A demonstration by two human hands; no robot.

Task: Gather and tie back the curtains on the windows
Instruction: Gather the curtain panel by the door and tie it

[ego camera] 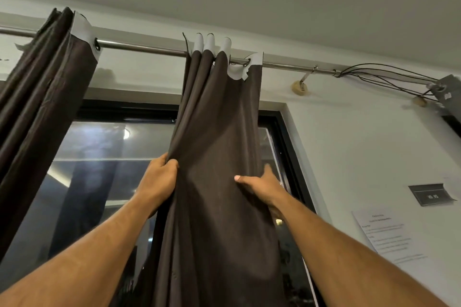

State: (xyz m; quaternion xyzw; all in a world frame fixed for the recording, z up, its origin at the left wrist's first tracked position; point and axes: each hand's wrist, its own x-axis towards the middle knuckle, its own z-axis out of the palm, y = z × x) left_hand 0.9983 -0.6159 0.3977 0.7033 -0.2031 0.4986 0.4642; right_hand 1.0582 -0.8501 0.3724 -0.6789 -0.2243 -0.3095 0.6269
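Observation:
A dark brown curtain (219, 132) hangs bunched from a metal rod (149, 48) in front of a dark window (99, 157). My left hand (159, 177) grips the curtain's left edge, fingers curled into the folds. On the right edge my right hand (262, 185) holds the cloth, thumb across the front and fingers behind it. A second brown curtain (42, 87) hangs gathered at the far left of the rod.
A wall bracket (300, 86) carries the rod right of the window. Thin cables (386, 72) run from the rod to a grey box (449, 92) at the far right. A small wall plate (430, 194) and a printed paper sheet (386, 234) hang on the white wall.

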